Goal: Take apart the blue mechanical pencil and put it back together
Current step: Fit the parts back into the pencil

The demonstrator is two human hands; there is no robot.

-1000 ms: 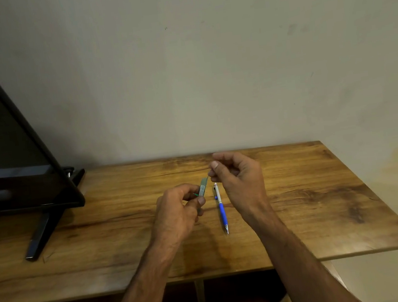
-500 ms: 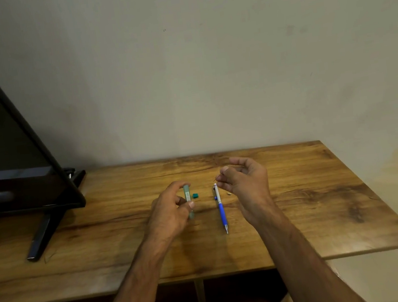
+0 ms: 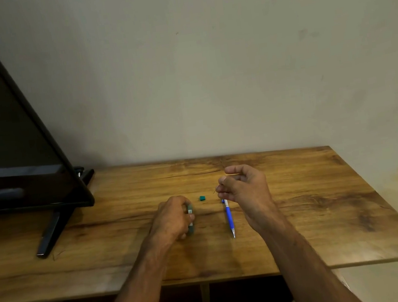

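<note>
From the head camera, the view looks down on a wooden counter (image 3: 302,213) set against a plain wall.

The blue pencil (image 3: 229,216) lies flat on the counter, between the two arms. Its metal tip points toward the person. Its far end sits just under the right hand. No hand holds it, and it looks whole, so I think the taking apart has not begun.

The left hand (image 3: 174,218) rests low on the counter, left of the pencil. Its fingers are curled tight around a small green case (image 3: 191,219). Only the edge of the case shows past the fingers. It may be a box for pencil leads, but it is too small to be sure. The hand seems to be laying the case down so it is out of the way.

A little green cap (image 3: 202,198) sits alone on the counter between the two hands, touching nothing. It has the same green as the case, so it may be its lid. Left there, it stays close for putting back on.

The right hand (image 3: 244,188) floats just above the far end of the pencil. Its thumb and first finger are pinched together on a very thin stick (image 3: 215,189), maybe a pencil lead. The other fingers are bent and loose. A soft pinch makes sense, since a stick that thin could snap.

On the left stands a big black screen (image 3: 15,149) on its stand, well apart from everything. It plays no part here.
</note>
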